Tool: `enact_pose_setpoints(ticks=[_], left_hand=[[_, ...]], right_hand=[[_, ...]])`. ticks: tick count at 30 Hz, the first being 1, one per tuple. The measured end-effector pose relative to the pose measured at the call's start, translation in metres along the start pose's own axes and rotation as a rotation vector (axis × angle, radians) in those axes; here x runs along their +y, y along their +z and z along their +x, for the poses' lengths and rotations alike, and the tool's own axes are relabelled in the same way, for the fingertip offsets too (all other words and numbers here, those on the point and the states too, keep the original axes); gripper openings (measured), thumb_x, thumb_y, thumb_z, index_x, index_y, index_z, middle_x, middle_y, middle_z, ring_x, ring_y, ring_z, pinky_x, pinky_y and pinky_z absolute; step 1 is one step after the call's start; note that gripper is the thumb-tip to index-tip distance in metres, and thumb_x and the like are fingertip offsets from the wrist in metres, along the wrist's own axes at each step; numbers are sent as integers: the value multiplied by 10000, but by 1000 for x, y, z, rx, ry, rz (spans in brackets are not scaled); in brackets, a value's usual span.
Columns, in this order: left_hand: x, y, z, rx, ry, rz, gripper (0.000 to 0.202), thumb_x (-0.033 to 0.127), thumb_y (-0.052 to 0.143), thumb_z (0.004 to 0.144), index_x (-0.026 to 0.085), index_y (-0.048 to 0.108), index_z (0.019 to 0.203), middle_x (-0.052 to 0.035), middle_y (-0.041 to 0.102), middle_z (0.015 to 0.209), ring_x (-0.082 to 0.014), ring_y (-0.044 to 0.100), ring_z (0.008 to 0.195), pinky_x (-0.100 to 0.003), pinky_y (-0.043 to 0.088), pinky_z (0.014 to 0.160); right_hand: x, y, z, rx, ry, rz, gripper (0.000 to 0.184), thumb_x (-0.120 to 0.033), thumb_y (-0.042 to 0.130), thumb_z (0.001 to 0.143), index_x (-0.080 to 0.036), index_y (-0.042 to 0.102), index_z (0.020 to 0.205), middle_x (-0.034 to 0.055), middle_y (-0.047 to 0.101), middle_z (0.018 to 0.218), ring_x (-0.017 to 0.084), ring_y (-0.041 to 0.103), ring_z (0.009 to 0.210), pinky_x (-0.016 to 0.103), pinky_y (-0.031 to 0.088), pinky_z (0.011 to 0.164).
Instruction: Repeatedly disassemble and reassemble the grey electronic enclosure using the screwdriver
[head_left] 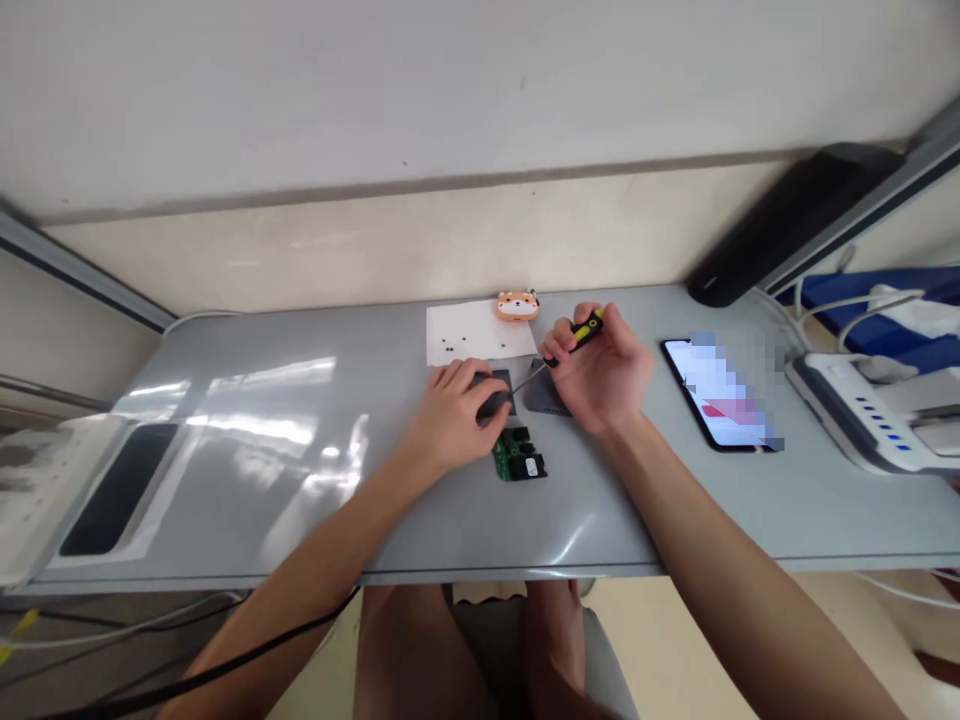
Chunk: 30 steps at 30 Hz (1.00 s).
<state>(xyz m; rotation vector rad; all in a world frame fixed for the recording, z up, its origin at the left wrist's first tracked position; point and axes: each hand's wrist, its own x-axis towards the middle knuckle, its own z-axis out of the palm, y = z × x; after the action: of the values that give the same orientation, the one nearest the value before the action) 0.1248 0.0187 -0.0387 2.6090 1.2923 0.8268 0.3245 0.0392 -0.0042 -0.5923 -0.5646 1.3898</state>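
Observation:
My right hand (pixel 607 375) is closed around a screwdriver (pixel 585 330) with a black and yellow handle. Its thin shaft slants down to the left, and the tip is at a small dark part that my left hand (pixel 454 415) pinches on the desk. I cannot make out what kind of part this is. Behind the left fingers lies a flat dark grey piece (pixel 505 378), partly covered. A dark grey casing (pixel 546 398) sits by my right hand, partly hidden behind it. Nearer to me, a green circuit board (pixel 517 462) with black components lies just right of my left hand.
White paper (pixel 480 325) at the back bears several tiny dark screws. An orange animal-face case (pixel 517 306) rests on its edge. To the right are a lit phone (pixel 716 395), a power strip (pixel 870 415) and a black cylinder (pixel 787 225). A dark phone (pixel 120 490) lies far left.

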Motion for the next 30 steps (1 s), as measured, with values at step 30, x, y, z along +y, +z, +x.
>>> enact_pose_setpoints(ticks=[30], left_hand=[[-23,-21,38,-17,-115,-189,150,251,603,997,242,739,933,-47,765,946,-241,677,1009,-413,560,960]], right_hand=[[-24,-72,15,311,-126,165,414,-584,598,1038,-249,539,803,-31,532,678,127,551,591,272,534,614]])
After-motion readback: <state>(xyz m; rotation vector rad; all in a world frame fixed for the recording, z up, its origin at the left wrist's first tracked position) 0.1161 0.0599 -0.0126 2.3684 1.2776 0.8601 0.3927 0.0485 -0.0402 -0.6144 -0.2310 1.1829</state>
